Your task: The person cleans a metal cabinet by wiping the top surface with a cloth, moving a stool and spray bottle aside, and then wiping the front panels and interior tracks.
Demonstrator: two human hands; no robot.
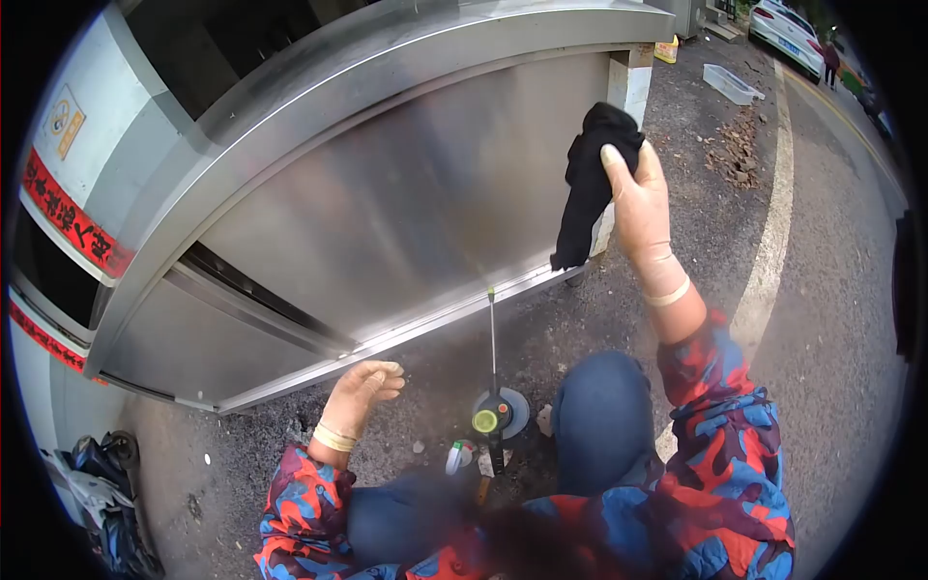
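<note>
My right hand (pixel 640 198), in a thin pale glove, grips a bunched black cloth (pixel 588 184) between thumb and fingers. The cloth hangs down in front of the right end of a stainless steel cabinet (pixel 416 193). My left hand (pixel 362 394), gloved the same way, is held near the cabinet's lower edge with its fingers curled in and nothing showing in them. On the ground between my knees stands a sprayer (pixel 493 416) with a yellow-green cap, its long thin wand reaching toward the cabinet's bottom rail (pixel 454 307).
A small white-and-green bottle (pixel 456 456) stands beside the sprayer. Farther off are a clear plastic tub (pixel 732 85), a pile of brown rubble (pixel 737 150) and a white car (pixel 791 37). A scooter (pixel 101 498) is at the lower left.
</note>
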